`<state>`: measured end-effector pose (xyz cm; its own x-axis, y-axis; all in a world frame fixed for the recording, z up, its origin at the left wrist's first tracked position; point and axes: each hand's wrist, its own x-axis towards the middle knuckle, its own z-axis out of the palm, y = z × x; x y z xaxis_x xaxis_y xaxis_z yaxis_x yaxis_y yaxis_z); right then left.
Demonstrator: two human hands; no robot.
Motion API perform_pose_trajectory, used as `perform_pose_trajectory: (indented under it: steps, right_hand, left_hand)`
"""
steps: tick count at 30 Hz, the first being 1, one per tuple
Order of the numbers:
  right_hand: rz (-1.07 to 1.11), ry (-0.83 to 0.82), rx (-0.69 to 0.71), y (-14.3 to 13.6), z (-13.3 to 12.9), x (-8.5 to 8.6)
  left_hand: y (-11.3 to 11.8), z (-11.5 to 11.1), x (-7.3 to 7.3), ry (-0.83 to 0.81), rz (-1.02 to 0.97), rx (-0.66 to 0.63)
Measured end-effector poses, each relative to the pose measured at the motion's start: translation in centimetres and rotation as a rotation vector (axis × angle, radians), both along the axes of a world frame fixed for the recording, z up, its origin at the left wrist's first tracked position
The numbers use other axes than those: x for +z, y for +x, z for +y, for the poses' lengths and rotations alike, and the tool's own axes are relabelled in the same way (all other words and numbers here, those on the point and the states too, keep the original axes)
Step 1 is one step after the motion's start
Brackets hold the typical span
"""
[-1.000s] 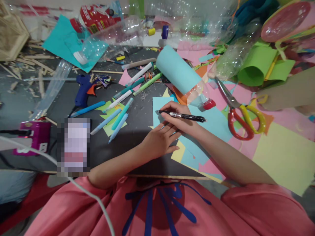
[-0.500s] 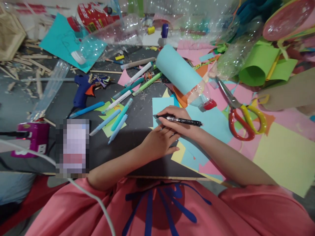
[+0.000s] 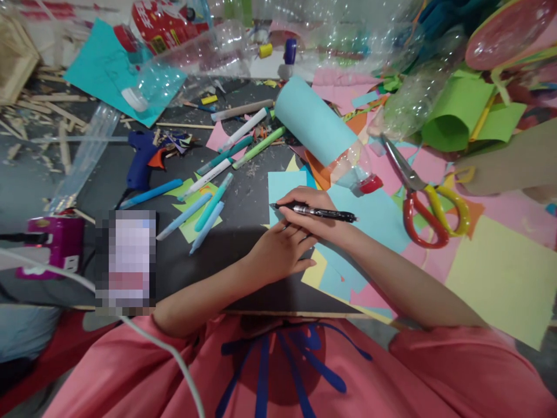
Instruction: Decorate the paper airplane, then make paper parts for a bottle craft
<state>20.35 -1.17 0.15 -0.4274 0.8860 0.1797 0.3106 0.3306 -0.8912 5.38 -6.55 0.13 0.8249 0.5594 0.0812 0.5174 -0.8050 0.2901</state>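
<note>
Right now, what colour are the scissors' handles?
The scissors have one red handle and one yellow, clear in the head view.

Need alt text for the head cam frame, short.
A person's right hand holds a black pen with its tip on a light blue sheet of paper, while the left hand rests beside it on the dark table. Around them lie markers, red-and-yellow scissors, a paper-wrapped plastic bottle and coloured paper scraps.
</note>
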Motion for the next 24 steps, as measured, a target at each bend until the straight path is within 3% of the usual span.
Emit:
perform_pose_trajectory:
  steps: [5,24]
  right_hand:
    - [0.015,0.027,0.007,0.13,0.0,-0.63]
    - [-0.012,0.027,-0.031,0.09,-0.06,-0.25]
  left_hand:
    - [0.02,0.06,-0.01,-0.009,0.004,0.0]
    - [0.1,0.0,0.03,-0.005,0.035,0.003]
